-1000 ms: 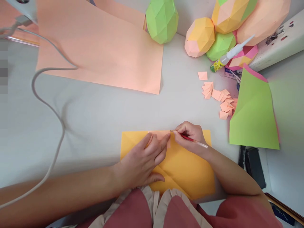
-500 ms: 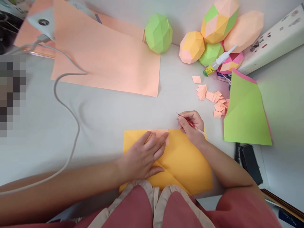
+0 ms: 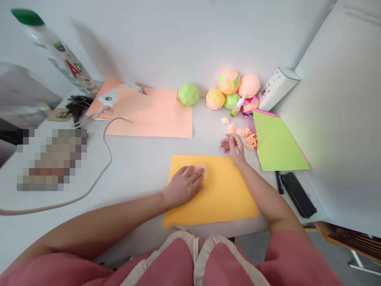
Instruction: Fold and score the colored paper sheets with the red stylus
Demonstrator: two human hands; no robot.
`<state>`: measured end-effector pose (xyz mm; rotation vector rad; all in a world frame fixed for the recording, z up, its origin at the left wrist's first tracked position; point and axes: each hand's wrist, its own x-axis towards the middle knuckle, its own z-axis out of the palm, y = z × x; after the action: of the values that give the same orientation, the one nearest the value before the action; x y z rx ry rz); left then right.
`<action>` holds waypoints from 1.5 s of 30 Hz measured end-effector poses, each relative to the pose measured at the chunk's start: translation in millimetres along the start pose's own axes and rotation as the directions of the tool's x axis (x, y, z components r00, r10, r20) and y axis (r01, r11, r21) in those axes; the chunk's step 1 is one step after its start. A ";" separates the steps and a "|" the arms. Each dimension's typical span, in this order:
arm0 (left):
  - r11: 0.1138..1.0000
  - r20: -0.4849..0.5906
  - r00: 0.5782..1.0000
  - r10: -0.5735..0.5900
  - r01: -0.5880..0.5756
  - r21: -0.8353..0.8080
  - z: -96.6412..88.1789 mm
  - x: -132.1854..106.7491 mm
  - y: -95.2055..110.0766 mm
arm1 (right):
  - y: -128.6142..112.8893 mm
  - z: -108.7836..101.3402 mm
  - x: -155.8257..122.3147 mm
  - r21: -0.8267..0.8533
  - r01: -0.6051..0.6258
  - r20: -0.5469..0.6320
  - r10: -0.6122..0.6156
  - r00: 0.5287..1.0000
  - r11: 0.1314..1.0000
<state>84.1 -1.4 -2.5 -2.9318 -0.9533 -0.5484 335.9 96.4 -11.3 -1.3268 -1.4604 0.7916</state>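
My left hand (image 3: 184, 184) lies flat, fingers stretched, on a small peach paper square (image 3: 202, 171) that rests on an orange sheet (image 3: 220, 194) at the table's near edge. My right hand (image 3: 233, 146) hovers just beyond the orange sheet's far right corner, fingers curled round a thin red pen (image 3: 236, 147). It is close to a heap of several small peach paper squares (image 3: 244, 133).
A large peach sheet (image 3: 154, 115) lies at the back left, a green sheet (image 3: 276, 145) at the right. Folded paper balls (image 3: 228, 89) and a glue bottle (image 3: 238, 106) stand by the wall. A grey cable (image 3: 101, 174) curves across the left. A black object (image 3: 297, 194) lies near the right edge.
The view has pulled back and up. My right hand moved the pen away from the peach square, off the orange sheet toward the heap of squares. My left hand stayed on the square.
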 end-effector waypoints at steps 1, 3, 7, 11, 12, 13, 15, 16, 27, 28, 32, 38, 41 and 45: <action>1.000 -0.014 1.000 0.003 -0.003 0.007 1.0 0.6 -1.3 | 2.6 -6.3 2.2 -0.039 0.031 -0.050 -0.032 0.998 0.999; 1.000 -0.036 0.999 0.005 -0.005 0.016 2.5 2.2 -4.2 | 7.2 -18.6 5.7 -0.115 0.078 -0.114 -0.091 0.989 0.990; 1.000 -0.077 0.997 -0.023 0.023 0.008 5.7 6.3 -10.4 | 7.4 -36.7 6.9 -0.246 0.139 -0.173 -0.185 0.967 0.959; 0.997 -0.102 0.992 -0.072 0.071 -0.015 10.1 9.0 -16.0 | -7.4 -42.5 -10.3 -0.389 0.221 -0.179 -0.309 0.934 0.894; 0.997 -0.104 0.992 -0.076 0.074 -0.020 10.9 9.2 -16.9 | -11.4 -41.8 -17.1 -0.428 0.245 -0.161 -0.340 0.926 0.870; 0.997 -0.106 0.991 -0.077 0.075 -0.025 11.4 9.2 -17.5 | -14.7 -40.1 -24.1 -0.466 0.269 -0.134 -0.367 0.920 0.843; 0.997 -0.112 0.991 -0.076 0.073 -0.031 11.7 9.1 -17.8 | -18.2 -33.9 -36.4 -0.529 0.320 -0.048 -0.405 0.913 0.786; 0.997 -0.117 0.990 -0.075 0.072 -0.033 11.4 9.0 -17.6 | -18.3 -29.7 -40.8 -0.550 0.349 0.007 -0.415 0.910 0.758; 0.999 -0.152 0.987 -0.045 0.042 -0.025 7.8 7.5 -14.3 | -6.8 -12.9 -43.0 -0.614 0.543 0.356 -0.413 0.838 0.573; 0.999 -0.143 0.989 -0.034 0.031 -0.025 7.3 5.9 -12.4 | -6.6 -14.3 -42.9 -0.610 0.554 0.375 -0.409 0.832 0.567; 0.998 -0.073 0.996 0.059 -0.062 -0.032 2.1 -6.9 10.1 | -4.1 -16.7 -41.2 -0.602 0.566 0.404 -0.396 0.824 0.563; 0.942 0.085 0.942 0.324 -0.313 -0.122 -14.6 -31.4 46.2 | 8.3 -14.8 -34.1 -0.591 0.576 0.426 -0.388 0.817 0.565; 0.928 0.123 0.944 0.306 -0.268 -0.259 -23.0 -37.6 30.4 | 12.3 -15.5 -27.8 -0.582 0.587 0.430 -0.400 0.809 0.562; 0.855 -0.014 0.975 0.221 -0.200 -0.478 -25.7 -41.2 -10.5 | 12.6 -17.0 -18.9 -0.574 0.596 0.417 -0.426 0.803 0.561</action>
<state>38.8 -19.2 7.0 -3.4328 -0.5398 -0.8169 354.8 78.1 -21.9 -1.2053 -2.3413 -0.0368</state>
